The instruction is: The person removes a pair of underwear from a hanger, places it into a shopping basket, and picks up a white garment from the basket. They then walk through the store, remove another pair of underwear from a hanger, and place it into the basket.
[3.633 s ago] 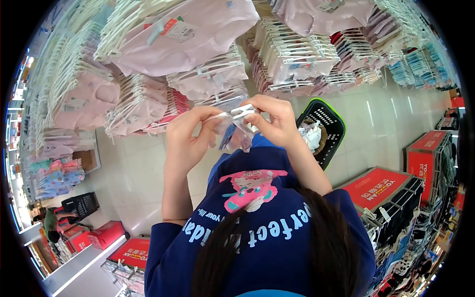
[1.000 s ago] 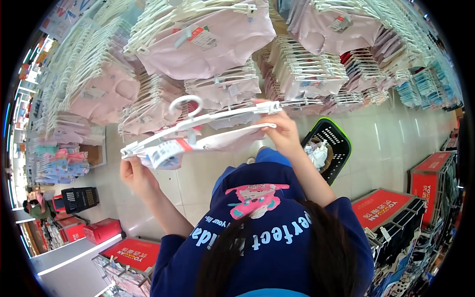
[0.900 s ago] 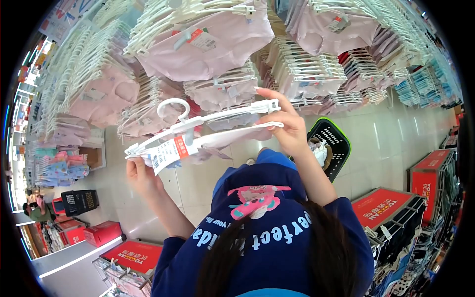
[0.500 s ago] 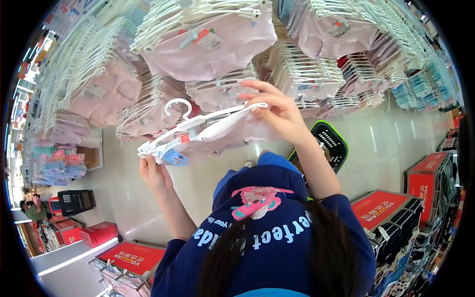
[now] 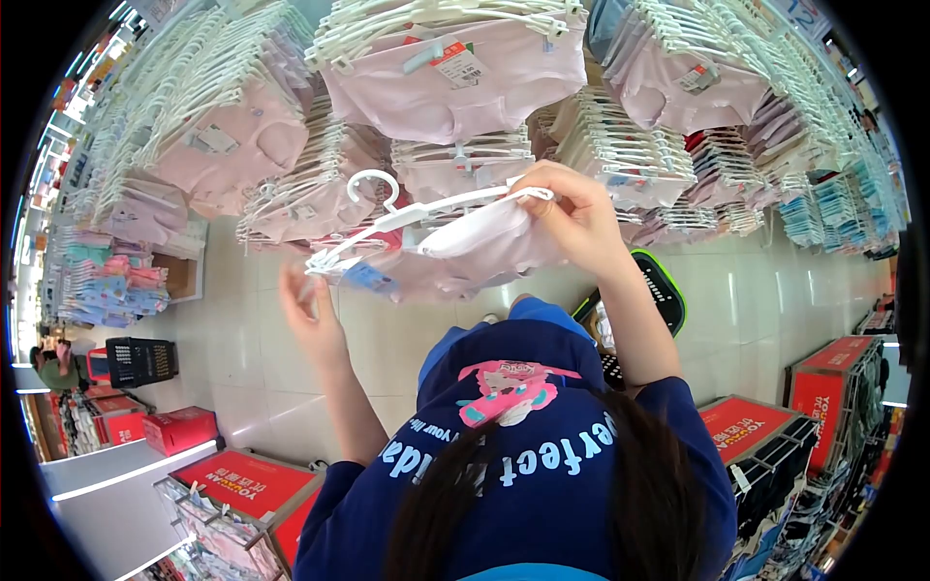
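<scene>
A white hanger (image 5: 412, 211) with its hook pointing up is stretched between my hands. Pale pink underwear (image 5: 475, 254) hangs below it, with a blue patch near the left end. My right hand (image 5: 572, 208) pinches the garment's upper edge at the hanger's right end. At the left end is my left hand (image 5: 312, 295), its thumb and fingers apart, slightly blurred, beside the clip. Just behind the hanger are racks of similar pink underwear (image 5: 455, 92) on white hangers.
A black basket with a green rim (image 5: 668, 290) is partly hidden behind my right forearm. Red-topped display racks (image 5: 746, 426) stand at the lower right, another red-topped rack (image 5: 247, 481) at the lower left. A dark basket (image 5: 142, 362) and a red box (image 5: 180, 430) are on the left.
The hanger has gone from edge-on near both hands to a spread position slightly further right. My left fingers have parted at its left end; the tag no longer shows. The view has shifted.
</scene>
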A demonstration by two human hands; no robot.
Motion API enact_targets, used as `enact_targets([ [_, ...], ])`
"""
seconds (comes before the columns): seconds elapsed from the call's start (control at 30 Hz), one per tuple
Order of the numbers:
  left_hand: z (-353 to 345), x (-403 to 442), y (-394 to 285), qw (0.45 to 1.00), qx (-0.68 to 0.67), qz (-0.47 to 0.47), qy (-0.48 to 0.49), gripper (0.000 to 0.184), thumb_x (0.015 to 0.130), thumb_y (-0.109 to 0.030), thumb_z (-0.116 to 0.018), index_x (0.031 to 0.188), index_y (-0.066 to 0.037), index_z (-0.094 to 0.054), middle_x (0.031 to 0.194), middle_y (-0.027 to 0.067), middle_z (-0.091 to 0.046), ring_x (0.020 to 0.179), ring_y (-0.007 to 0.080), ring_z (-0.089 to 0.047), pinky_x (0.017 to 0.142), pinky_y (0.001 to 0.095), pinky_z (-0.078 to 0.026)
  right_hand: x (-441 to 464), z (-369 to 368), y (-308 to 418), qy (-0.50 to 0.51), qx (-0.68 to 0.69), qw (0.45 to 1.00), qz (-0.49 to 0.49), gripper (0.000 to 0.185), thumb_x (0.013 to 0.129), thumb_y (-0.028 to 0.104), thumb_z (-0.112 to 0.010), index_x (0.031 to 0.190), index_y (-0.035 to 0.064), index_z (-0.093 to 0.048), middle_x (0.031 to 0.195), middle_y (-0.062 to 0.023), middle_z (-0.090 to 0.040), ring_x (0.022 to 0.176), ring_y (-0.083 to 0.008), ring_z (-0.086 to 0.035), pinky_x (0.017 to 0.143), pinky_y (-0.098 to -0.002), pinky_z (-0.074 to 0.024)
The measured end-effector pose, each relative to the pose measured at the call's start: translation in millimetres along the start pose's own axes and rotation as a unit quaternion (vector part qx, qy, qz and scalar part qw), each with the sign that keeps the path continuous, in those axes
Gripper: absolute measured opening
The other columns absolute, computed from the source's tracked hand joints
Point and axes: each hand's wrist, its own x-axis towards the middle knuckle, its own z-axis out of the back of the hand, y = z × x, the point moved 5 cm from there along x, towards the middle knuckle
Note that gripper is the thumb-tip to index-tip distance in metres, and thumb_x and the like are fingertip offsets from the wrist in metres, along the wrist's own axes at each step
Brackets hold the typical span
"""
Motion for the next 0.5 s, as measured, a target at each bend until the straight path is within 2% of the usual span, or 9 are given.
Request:
enact_targets([
  [0.03,-4.2,-4.9,-20.0,0.993,0.045,-0.106,-0.031,0.041,0.082,-0.012,-0.060,0.118,0.000,-0.047,0.116,0.0129,-0.048,0.101,0.0201,-0.048,0.085,0.0306,-0.038,2.6,0.9,0.9,0.011,-0.001,1.000,-0.026,0.010,0.080,-0.001,-0.055,0.088,-0.0025,-0.060,0.082,-0.0052,-0.058,0.073,-0.0111,-0.051,0.064,-0.0229,-0.0392],
  [0.1,-12.4,-20.9,-54.6,0.936,0.134,-0.310,-0.092,0.043,0.077,-0.011,-0.063,0.118,-0.002,-0.049,0.118,0.0155,-0.046,0.103,0.0220,-0.048,0.087,0.0324,-0.037,6.9,0.9,2.1,0.034,-0.002,0.996,-0.078,0.009,0.081,-0.002,-0.053,0.088,-0.0036,-0.059,0.086,-0.0060,-0.057,0.078,-0.0115,-0.050,0.068,-0.0229,-0.0391],
  [0.13,-21.6,-27.6,-61.0,0.923,0.161,-0.346,-0.048,0.044,0.075,-0.011,-0.065,0.116,-0.003,-0.051,0.116,0.0152,-0.047,0.101,0.0230,-0.048,0.085,0.0330,-0.037,9.0,0.2,1.5,0.019,0.000,0.998,-0.061,0.011,0.082,0.005,-0.057,0.089,-0.0022,-0.060,0.077,-0.0011,-0.056,0.070,-0.0066,-0.047,0.059,-0.0210,-0.0375],
  [0.2,-38.6,-40.6,-69.6,0.885,0.215,-0.411,0.039,0.047,0.069,-0.011,-0.069,0.113,-0.005,-0.053,0.112,0.0148,-0.050,0.097,0.0248,-0.049,0.083,0.0343,-0.038,12.0,-0.4,1.1,0.034,-0.011,0.997,-0.072,0.011,0.082,0.005,-0.057,0.090,-0.0022,-0.060,0.078,-0.0012,-0.056,0.070,-0.0066,-0.047,0.059,-0.0207,-0.0375],
  [0.3,-60.8,-39.3,-71.3,0.872,0.207,-0.406,0.177,0.045,0.066,-0.014,-0.071,0.107,-0.006,-0.056,0.107,0.0130,-0.051,0.095,0.0263,-0.050,0.080,0.0353,-0.038,12.7,-2.5,1.5,0.062,-0.007,0.991,-0.118,0.011,0.083,0.005,-0.057,0.089,-0.0020,-0.060,0.078,-0.0012,-0.055,0.070,-0.0067,-0.047,0.059,-0.0207,-0.0382],
  [0.4,-72.1,-36.8,-65.5,0.879,0.164,-0.356,0.271,0.043,0.065,-0.017,-0.071,0.104,-0.005,-0.057,0.104,0.0100,-0.054,0.093,0.0266,-0.051,0.079,0.0348,-0.038,10.9,-3.7,0.5,0.100,-0.010,0.984,-0.149,0.010,0.083,0.004,-0.056,0.089,-0.0022,-0.059,0.079,-0.0017,-0.055,0.072,-0.0071,-0.048,0.061,-0.0211,-0.0387],
  [0.5,-66.5,-39.6,-72.3,0.920,0.040,-0.336,0.197,0.042,0.066,-0.019,-0.071,0.103,-0.005,-0.056,0.102,0.0072,-0.055,0.094,0.0255,-0.051,0.079,0.0365,-0.039,8.4,-6.1,1.9,0.150,-0.032,0.976,-0.156,0.008,0.083,0.002,-0.054,0.088,-0.0026,-0.058,0.081,-0.0027,-0.055,0.074,-0.0074,-0.049,0.062,-0.0211,-0.0389],
])
